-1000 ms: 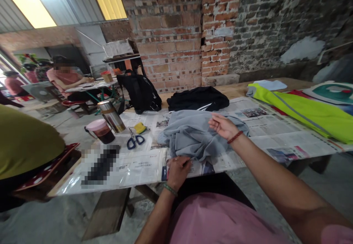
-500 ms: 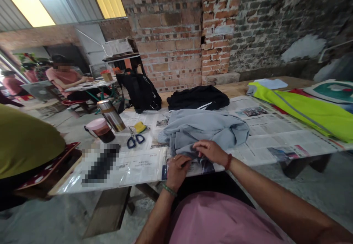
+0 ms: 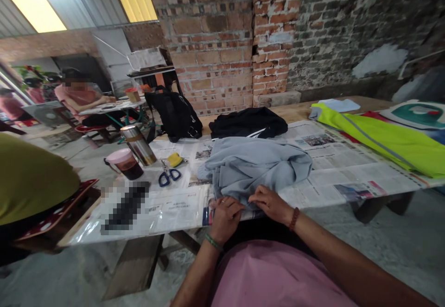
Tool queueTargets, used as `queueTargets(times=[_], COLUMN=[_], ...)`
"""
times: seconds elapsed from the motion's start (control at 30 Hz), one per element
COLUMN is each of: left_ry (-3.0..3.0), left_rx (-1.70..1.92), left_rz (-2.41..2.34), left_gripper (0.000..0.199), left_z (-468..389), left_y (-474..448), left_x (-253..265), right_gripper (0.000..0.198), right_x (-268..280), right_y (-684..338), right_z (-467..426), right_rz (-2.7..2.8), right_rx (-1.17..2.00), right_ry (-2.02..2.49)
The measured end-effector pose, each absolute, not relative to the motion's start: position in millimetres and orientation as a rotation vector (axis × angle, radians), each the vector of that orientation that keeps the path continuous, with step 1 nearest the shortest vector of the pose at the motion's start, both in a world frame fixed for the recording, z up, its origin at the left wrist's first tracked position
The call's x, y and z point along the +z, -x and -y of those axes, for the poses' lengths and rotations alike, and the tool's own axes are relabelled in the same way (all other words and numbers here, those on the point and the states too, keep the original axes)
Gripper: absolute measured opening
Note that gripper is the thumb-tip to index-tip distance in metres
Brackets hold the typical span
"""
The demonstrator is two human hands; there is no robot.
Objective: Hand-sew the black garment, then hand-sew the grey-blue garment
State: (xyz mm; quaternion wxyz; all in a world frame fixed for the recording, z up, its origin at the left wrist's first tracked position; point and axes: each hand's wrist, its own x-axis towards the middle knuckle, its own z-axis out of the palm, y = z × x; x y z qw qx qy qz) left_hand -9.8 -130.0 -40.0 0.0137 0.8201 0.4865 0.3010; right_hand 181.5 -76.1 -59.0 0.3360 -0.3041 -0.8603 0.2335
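Soft grey-blue cloth (image 3: 259,161) lies bunched on the newspaper-covered table (image 3: 330,179), just beyond both hands. The left hand (image 3: 226,216) pinches its near edge; beside it, the right hand (image 3: 269,200) brings thumb and forefinger together (whether around something thin, I cannot tell). The step appears to be fine fingertip work along that edge; the next move calls for a steady left hold.

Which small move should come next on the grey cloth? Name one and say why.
Probably ease the right hand slightly toward the left hand, fingertips low: both are at the near edge of the grey cloth, the left curled on it, the right's fingertips pinched close by. What the right pinches is too small to tell.
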Motion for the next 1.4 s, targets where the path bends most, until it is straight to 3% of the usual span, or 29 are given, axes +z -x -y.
queueTargets(times=[0.33,0.73,1.17,1.4], left_ry=[-2.481,-2.456,-2.229,-2.105], left_rx=[0.994,1.035,1.096,1.038], left_rz=[-1.522,-1.532,-1.541,-1.628], left_gripper=[0.023,0.015,0.012,0.013], left_z=[130,128,123,118], left_y=[9,11,18,17], left_x=[-40,-41,-40,-34], right_gripper=[0.028,0.039,0.040,0.023], right_x=[-58,-32,-36,-41], right_y=[-173,-169,-151,-167], right_z=[79,81,84,93], right_rz=[2.380,2.111,2.203,2.077], right_rx=[0.443,0.915,0.784,0.457], right_ry=[0.813,0.979,0.864,0.750])
